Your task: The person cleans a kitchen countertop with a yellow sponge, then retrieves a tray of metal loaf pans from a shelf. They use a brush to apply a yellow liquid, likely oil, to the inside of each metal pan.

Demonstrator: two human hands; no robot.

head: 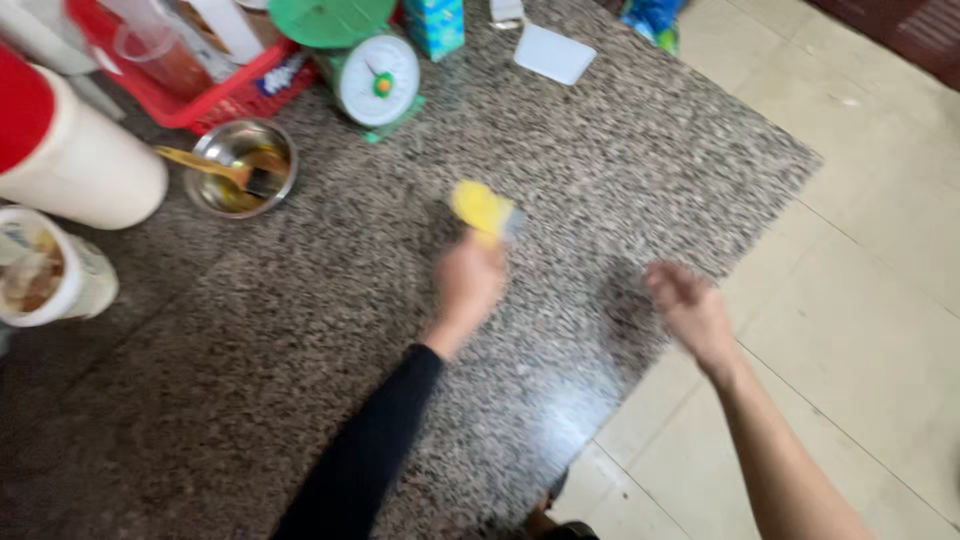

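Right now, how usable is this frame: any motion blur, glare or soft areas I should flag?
Head view: motion blur smears the left hand, the yellow sponge it holds, and the empty right hand. A pale glare patch sits on the granite counter near its front edge. The green scale and steel bowl are a little soft but readable. Lighting is even, shadows faint.

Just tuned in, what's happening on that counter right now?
A person stands at a speckled granite counter. Their left hand, in a black sleeve, holds a yellow sponge against the stone. The right hand hangs bare and empty above the counter's edge. Further back sit a steel bowl with a utensil in it, a green kitchen scale and a red basket. The picture is motion-blurred.
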